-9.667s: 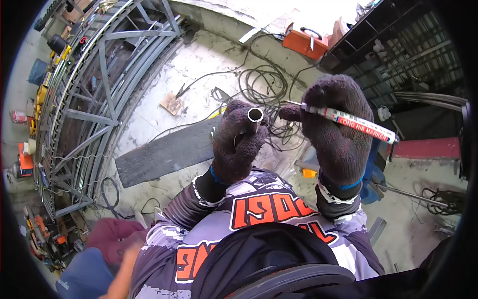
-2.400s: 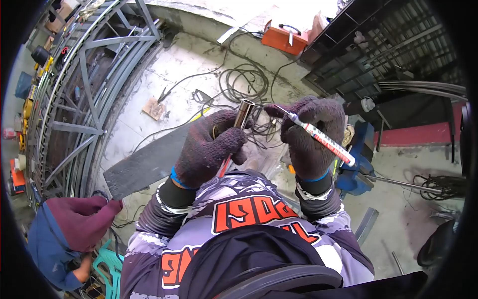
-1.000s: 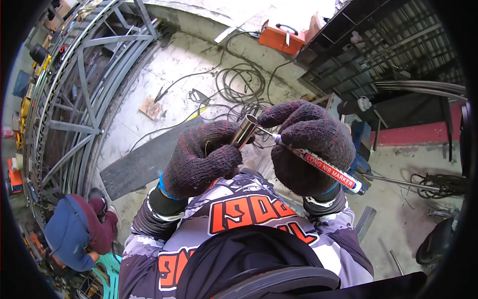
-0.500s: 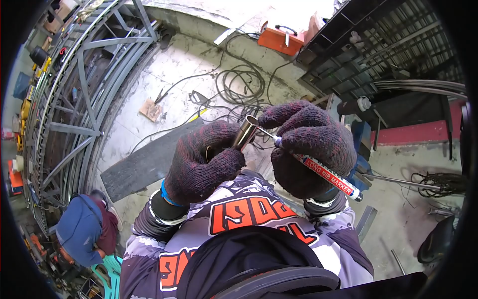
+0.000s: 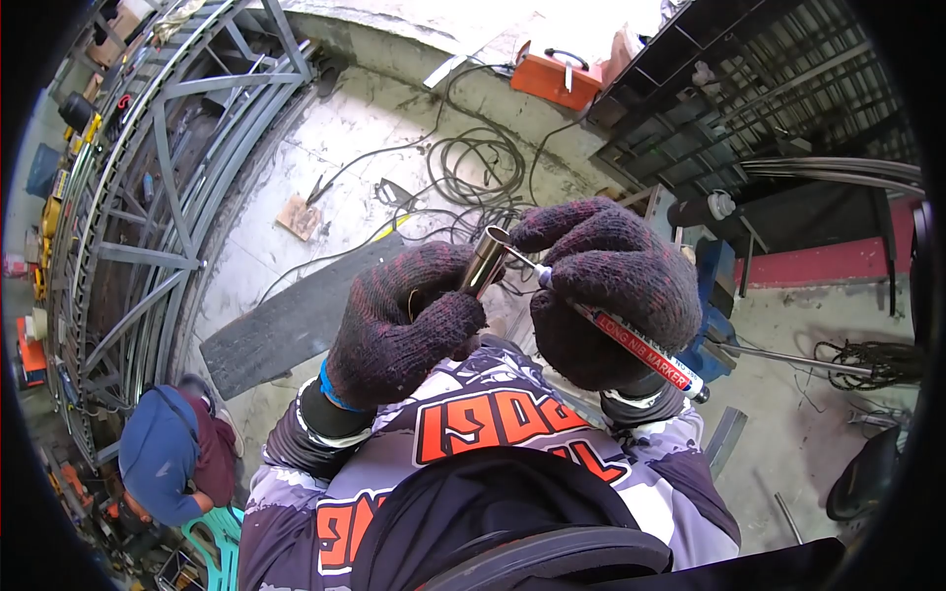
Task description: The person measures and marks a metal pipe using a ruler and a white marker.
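Both my hands wear dark knitted gloves and are raised in front of my chest. My left hand point(image 5: 409, 315) is closed around a short shiny metal tube point(image 5: 483, 264), its open end tilted up and away from me. My right hand point(image 5: 616, 295) grips a long nib marker point(image 5: 645, 353) with a red and white label. The marker's thin nib points left, with its tip right at the tube's rim. My right index finger reaches beside the tube's open end. The tube's lower part is hidden in the left glove.
A metal rack point(image 5: 177, 177) loaded with long bars stands at left. Below it a person in blue point(image 5: 163, 453) bends by a green plastic chair point(image 5: 215, 540). Coiled cable point(image 5: 478, 163) and a dark plank point(image 5: 286, 320) lie on the floor. An orange machine point(image 5: 557, 79) stands at the back.
My right hand and the marker have shifted slightly left, toward the tube. My left hand stays almost still. The person in blue has moved a little to the right.
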Available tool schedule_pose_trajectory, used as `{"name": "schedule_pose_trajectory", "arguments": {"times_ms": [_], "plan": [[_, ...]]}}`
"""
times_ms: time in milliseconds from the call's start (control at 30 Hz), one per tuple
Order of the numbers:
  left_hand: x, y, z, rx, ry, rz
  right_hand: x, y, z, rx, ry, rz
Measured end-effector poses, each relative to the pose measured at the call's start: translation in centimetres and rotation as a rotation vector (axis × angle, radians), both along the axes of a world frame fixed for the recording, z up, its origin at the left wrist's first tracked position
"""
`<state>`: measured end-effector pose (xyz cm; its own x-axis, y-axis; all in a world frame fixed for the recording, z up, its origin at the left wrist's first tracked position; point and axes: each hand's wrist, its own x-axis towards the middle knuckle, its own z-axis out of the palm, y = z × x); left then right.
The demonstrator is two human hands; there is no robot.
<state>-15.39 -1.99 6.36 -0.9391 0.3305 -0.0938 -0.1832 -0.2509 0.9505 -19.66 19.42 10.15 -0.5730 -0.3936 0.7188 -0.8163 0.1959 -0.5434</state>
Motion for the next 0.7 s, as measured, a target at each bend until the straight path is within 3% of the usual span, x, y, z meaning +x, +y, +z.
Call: {"name": "schedule_pose_trajectory", "arguments": {"times_ms": [100,500,567,700], "plan": [[-0.11,-0.03,0.10,0.012,-0.034,-0.017,-0.42,0.45,-0.42,0.038,-0.027,0.079],[-0.18,0.07,0.13,0.003,-0.062,-0.014,-0.42,0.20,-0.47,0.047,0.015,0.005],[-0.24,0.09,0.17,-0.005,-0.060,-0.017,-0.08,0.25,-0.16,0.157,-0.054,-0.143],[-0.31,0.13,0.22,-0.004,-0.063,-0.018,0.18,-0.34,-0.13,0.125,-0.080,-0.196]]}}
